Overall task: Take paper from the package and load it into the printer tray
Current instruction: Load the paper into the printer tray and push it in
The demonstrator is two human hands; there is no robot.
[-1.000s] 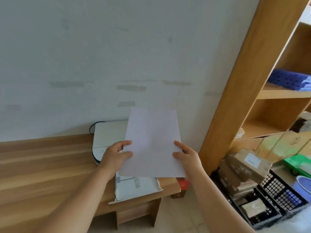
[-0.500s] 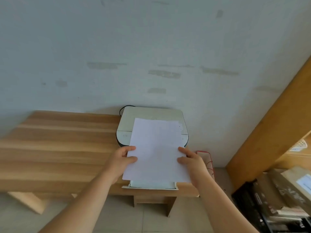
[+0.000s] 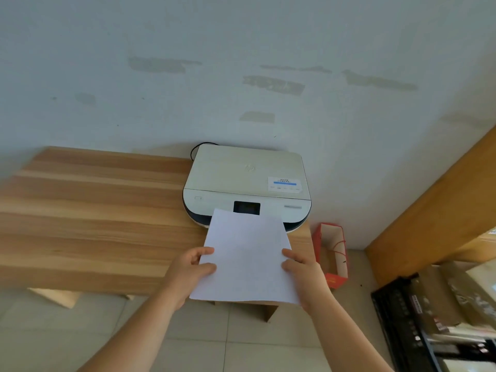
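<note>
Holding the paper (image 3: 248, 257) by its side edges, the left hand (image 3: 188, 272) and right hand (image 3: 306, 275) each close a pinching grip on it. Its far edge reaches the printer (image 3: 247, 181) front beyond the grip; feeding it into the tray, hidden beneath, seems left.

Paper held in both hands at the printer front.

The left hand (image 3: 192, 269) grips the left edge of the white paper (image 3: 245, 257), thumb on top; the right hand (image 3: 302, 272) grips the right edge likewise. The paper's far edge overlaps the front of the white printer (image 3: 247, 181), just below its dark screen (image 3: 246, 207); the tray is hidden under the sheet. The printer stands on a wooden bench (image 3: 94, 216) against a pale wall (image 3: 241, 63), with a black cable (image 3: 200, 146) at its rear. A red box (image 3: 331, 253) lies on the tiled floor (image 3: 201, 345) right of the bench, beside a wooden shelf (image 3: 434, 210).
</note>
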